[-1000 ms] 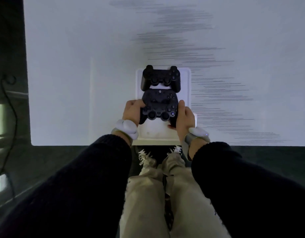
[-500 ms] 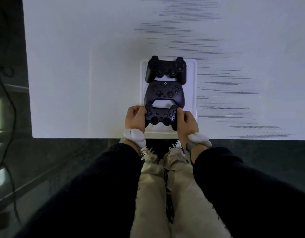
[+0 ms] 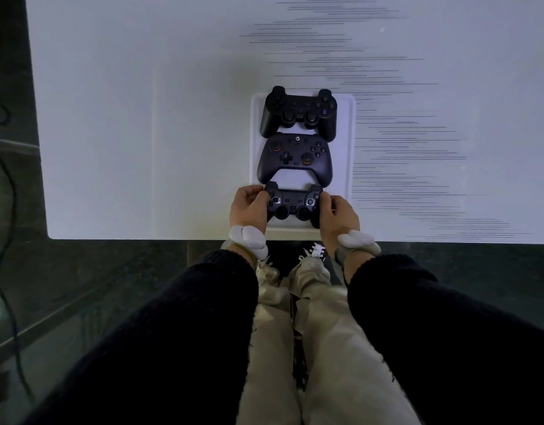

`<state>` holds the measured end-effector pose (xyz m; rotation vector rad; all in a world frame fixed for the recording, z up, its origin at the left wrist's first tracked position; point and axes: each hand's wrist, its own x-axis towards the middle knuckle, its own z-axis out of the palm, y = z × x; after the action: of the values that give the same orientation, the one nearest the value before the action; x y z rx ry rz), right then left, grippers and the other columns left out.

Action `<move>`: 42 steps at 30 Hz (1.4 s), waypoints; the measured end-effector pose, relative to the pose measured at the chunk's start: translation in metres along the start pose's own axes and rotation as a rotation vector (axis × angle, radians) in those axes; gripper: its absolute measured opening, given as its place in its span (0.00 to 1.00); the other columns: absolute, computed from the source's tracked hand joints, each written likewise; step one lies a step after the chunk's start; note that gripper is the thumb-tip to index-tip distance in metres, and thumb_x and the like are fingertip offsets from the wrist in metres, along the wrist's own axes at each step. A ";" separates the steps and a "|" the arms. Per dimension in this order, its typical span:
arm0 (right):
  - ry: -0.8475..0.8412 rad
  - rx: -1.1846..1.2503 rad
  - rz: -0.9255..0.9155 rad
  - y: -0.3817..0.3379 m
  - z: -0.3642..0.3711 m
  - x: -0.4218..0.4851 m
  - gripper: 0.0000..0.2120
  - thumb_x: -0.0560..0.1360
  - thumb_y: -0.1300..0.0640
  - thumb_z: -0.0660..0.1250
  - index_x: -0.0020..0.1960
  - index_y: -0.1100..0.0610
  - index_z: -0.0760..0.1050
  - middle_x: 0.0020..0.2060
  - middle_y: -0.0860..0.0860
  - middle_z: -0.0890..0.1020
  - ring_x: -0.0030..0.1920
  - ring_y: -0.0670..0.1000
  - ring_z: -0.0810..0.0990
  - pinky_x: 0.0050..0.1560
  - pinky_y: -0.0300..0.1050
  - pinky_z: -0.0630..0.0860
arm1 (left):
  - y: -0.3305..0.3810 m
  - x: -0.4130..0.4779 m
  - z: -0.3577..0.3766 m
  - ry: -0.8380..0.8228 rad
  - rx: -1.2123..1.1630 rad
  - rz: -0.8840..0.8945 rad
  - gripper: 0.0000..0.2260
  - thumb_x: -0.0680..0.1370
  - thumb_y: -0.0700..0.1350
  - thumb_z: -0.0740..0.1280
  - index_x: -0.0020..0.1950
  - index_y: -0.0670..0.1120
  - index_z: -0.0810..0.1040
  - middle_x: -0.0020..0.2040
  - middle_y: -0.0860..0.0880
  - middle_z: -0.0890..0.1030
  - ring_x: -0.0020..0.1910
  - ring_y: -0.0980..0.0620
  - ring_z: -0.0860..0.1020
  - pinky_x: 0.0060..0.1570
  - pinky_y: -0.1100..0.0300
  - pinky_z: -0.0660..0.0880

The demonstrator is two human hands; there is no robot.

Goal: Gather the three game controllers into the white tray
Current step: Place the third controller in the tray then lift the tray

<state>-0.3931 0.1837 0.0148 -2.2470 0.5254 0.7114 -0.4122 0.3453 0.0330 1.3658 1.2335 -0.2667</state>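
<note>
A white tray (image 3: 346, 154) lies on the white table near its front edge. Three dark game controllers sit in it in a column. The far controller (image 3: 299, 113) is black. The middle controller (image 3: 295, 157) has orange-ringed sticks. The near controller (image 3: 292, 204) is black and rests at the tray's front end. My left hand (image 3: 249, 208) grips its left handle and my right hand (image 3: 338, 214) grips its right handle. Both wrists wear pale bands.
The white table (image 3: 142, 133) has its front edge just below the tray, with dark floor beyond it. A black cable (image 3: 7, 179) hangs at the left. My legs in light trousers are under the table edge.
The near controller moved from over the middle controller toward me, down to the tray's front end, uncovering the middle controller. Both hands stayed closed on it.
</note>
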 end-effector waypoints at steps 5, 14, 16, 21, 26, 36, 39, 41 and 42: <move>0.017 -0.001 0.005 0.005 0.000 0.004 0.15 0.80 0.44 0.55 0.37 0.45 0.70 0.34 0.41 0.76 0.34 0.39 0.72 0.31 0.38 0.64 | -0.003 0.003 0.004 0.009 0.054 0.008 0.06 0.77 0.43 0.67 0.53 0.50 0.78 0.43 0.54 0.81 0.45 0.50 0.81 0.51 0.54 0.81; -0.005 -0.011 -0.050 0.006 -0.001 0.009 0.14 0.79 0.43 0.55 0.40 0.45 0.73 0.36 0.41 0.78 0.35 0.36 0.74 0.32 0.33 0.64 | -0.002 0.005 0.004 0.063 0.134 0.048 0.06 0.76 0.44 0.66 0.52 0.50 0.79 0.46 0.50 0.83 0.50 0.45 0.83 0.57 0.46 0.81; -0.012 0.013 -0.066 0.007 -0.004 0.010 0.11 0.79 0.42 0.55 0.46 0.45 0.74 0.39 0.40 0.78 0.37 0.35 0.74 0.33 0.33 0.64 | 0.002 0.009 0.003 0.053 0.188 0.052 0.05 0.77 0.45 0.65 0.51 0.50 0.79 0.45 0.52 0.82 0.49 0.46 0.82 0.56 0.47 0.81; 0.118 0.013 -0.052 0.003 -0.015 0.028 0.11 0.81 0.47 0.55 0.41 0.46 0.70 0.36 0.41 0.75 0.34 0.40 0.72 0.32 0.37 0.63 | 0.018 0.028 -0.004 0.124 0.308 0.151 0.04 0.78 0.46 0.63 0.50 0.50 0.75 0.47 0.51 0.79 0.49 0.48 0.79 0.49 0.57 0.74; 0.203 -0.026 -0.008 0.001 -0.029 0.059 0.09 0.82 0.50 0.56 0.49 0.52 0.73 0.44 0.48 0.76 0.42 0.50 0.74 0.45 0.41 0.66 | 0.033 0.047 -0.002 0.108 0.341 0.129 0.12 0.79 0.44 0.63 0.62 0.44 0.74 0.46 0.53 0.77 0.48 0.49 0.75 0.51 0.59 0.71; 0.120 0.019 0.144 -0.018 -0.044 0.079 0.14 0.79 0.48 0.58 0.62 0.50 0.71 0.46 0.47 0.78 0.42 0.50 0.76 0.41 0.40 0.66 | 0.041 0.069 0.006 0.057 0.389 0.065 0.13 0.78 0.41 0.64 0.62 0.44 0.77 0.49 0.47 0.79 0.47 0.46 0.77 0.52 0.57 0.76; 0.064 -0.023 0.147 -0.023 -0.045 0.082 0.14 0.79 0.50 0.59 0.63 0.52 0.71 0.51 0.49 0.80 0.47 0.52 0.77 0.45 0.41 0.67 | 0.045 0.071 0.010 0.034 0.418 0.053 0.13 0.79 0.41 0.62 0.63 0.44 0.76 0.53 0.43 0.81 0.50 0.43 0.78 0.56 0.52 0.78; 0.053 -0.034 0.149 -0.026 -0.044 0.083 0.15 0.80 0.51 0.59 0.64 0.55 0.72 0.56 0.52 0.80 0.50 0.53 0.78 0.47 0.41 0.68 | 0.045 0.071 0.011 0.039 0.432 0.054 0.13 0.80 0.40 0.61 0.64 0.43 0.76 0.57 0.39 0.82 0.51 0.42 0.79 0.58 0.51 0.78; 0.057 -0.036 0.148 -0.027 -0.043 0.084 0.15 0.81 0.52 0.59 0.64 0.56 0.73 0.57 0.53 0.80 0.52 0.54 0.79 0.47 0.41 0.68 | 0.046 0.071 0.012 0.043 0.428 0.057 0.13 0.80 0.39 0.61 0.64 0.42 0.76 0.59 0.38 0.82 0.50 0.42 0.78 0.57 0.52 0.77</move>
<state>-0.2992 0.1568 0.0019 -2.2850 0.7175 0.7383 -0.3423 0.3832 0.0024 1.7778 1.2136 -0.4833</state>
